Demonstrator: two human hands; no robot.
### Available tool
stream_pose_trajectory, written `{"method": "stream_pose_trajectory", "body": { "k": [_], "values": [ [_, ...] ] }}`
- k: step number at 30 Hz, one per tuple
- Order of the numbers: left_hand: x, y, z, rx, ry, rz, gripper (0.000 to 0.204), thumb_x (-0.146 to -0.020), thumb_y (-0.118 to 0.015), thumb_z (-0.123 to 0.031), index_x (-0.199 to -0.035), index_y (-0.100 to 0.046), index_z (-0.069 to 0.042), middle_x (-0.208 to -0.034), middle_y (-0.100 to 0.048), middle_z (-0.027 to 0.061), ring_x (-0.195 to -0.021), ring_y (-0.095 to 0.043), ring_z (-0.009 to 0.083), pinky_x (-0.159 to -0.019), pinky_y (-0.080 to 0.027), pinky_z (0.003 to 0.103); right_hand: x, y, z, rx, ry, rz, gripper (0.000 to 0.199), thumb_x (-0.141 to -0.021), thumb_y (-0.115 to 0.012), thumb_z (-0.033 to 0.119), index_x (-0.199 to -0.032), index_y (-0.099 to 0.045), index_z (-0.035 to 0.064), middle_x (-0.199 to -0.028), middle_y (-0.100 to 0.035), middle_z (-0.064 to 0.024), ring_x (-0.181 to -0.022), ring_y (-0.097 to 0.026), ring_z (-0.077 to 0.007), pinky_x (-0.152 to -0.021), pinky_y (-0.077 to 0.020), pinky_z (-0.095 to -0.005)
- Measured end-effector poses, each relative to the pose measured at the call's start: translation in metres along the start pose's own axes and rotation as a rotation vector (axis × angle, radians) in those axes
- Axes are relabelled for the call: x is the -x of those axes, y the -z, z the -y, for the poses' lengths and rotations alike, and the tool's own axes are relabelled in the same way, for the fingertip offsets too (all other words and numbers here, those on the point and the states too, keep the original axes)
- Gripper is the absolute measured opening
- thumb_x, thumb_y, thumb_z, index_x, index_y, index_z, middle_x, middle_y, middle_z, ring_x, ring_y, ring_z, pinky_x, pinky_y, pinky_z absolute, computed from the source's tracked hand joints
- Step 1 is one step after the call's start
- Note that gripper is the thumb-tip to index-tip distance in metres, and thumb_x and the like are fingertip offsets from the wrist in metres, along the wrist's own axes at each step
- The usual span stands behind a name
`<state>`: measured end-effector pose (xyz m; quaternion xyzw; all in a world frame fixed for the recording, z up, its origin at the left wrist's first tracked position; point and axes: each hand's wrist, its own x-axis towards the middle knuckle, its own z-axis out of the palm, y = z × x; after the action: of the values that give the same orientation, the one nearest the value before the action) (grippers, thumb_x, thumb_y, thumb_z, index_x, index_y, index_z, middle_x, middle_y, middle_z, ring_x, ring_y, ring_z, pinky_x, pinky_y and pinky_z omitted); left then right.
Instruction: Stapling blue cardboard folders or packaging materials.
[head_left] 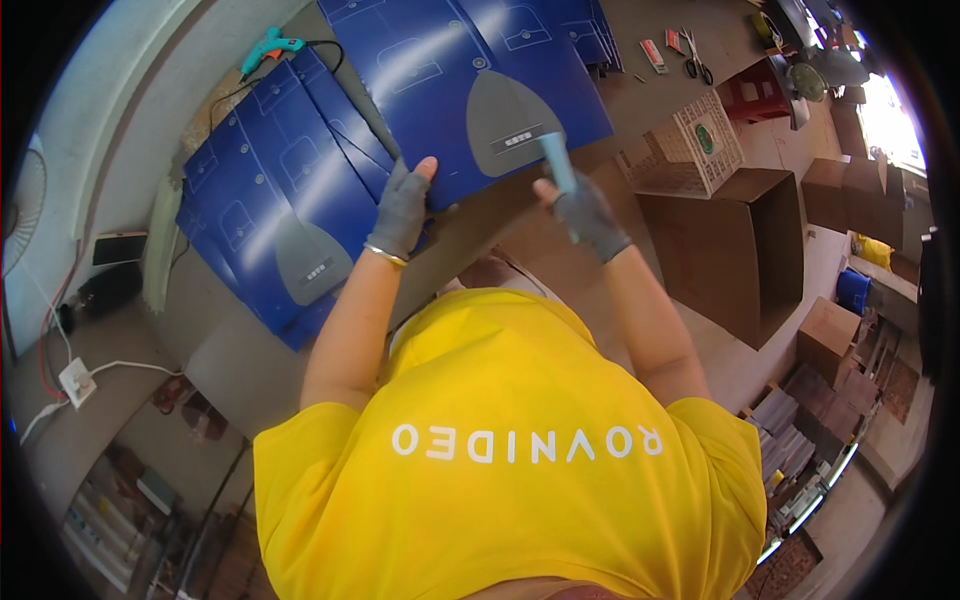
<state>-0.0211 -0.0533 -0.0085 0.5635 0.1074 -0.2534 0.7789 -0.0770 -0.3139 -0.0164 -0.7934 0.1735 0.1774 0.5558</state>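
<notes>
Blue cardboard sheets (470,60) with grey patches, grey gloves (400,210), yellow shirt (510,480)

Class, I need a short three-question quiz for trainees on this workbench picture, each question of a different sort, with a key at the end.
1. True or false: the left hand rests on the lower edge of a blue printed cardboard sheet.
2. What does the right hand hold?
A. scissors
B. a pale blue stick-shaped tool
C. a hot-glue gun
3. Fill in: both hands wear ______ gloves.

Key
1. True. The gloved fingers press on the sheet's near edge.
2. B. The scissors lie far back on the bench, and the teal glue gun lies apart at the upper left.
3. Grey.
</notes>
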Motion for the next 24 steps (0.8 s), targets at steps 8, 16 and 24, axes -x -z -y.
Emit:
{"method": "stream_pose_trajectory", "body": {
  "k": [8, 16, 24],
  "values": [
    [0.009, 0.014, -0.014, -0.045, 0.129, -0.076, 0.043, -0.095, -0.052, -0.029, -0.133, -0.041, -0.011, -0.11, -0.057, 0.004, -0.089, -0.059, 0.0132, -0.064, -0.056, 0.028, -0.014, 0.044, 0.017, 0.163, -0.147, -0.018, 0.032, -0.088, -0.065, 0.036, -0.088, -0.056, 0.0053, -0.064, -0.056, -0.0034, -0.053, -0.054, -0.0107, -0.047, -0.0426, -0.0268],
    [0.045, 0.03, -0.03, -0.047, 0.028, -0.18, 0.044, -0.094, -0.052, -0.021, -0.135, -0.039, -0.01, -0.113, -0.058, 0.0052, -0.092, -0.059, 0.0136, -0.064, -0.055, 0.029, -0.011, 0.014, 0.025, 0.15, -0.185, 0.029, 0.035, -0.086, -0.068, 0.037, -0.094, -0.056, 0.0049, -0.068, -0.055, -0.0032, -0.057, -0.054, -0.0113, -0.05, -0.044, -0.0272],
    [0.147, 0.18, -0.053, -0.26, 0.168, -0.431, 0.058, -0.09, -0.056, -0.019, -0.139, -0.036, 0.004, -0.127, -0.051, 0.0111, -0.11, -0.052, 0.0208, -0.097, -0.039, 0.029, 0.011, -0.005, 0.029, -0.051, 0.008, 0.405, 0.04, -0.085, -0.069, 0.038, -0.103, -0.056, 0.0052, -0.084, -0.056, -0.0029, -0.075, -0.055, -0.0115, -0.065, -0.0453, -0.0246]
  ]
}}
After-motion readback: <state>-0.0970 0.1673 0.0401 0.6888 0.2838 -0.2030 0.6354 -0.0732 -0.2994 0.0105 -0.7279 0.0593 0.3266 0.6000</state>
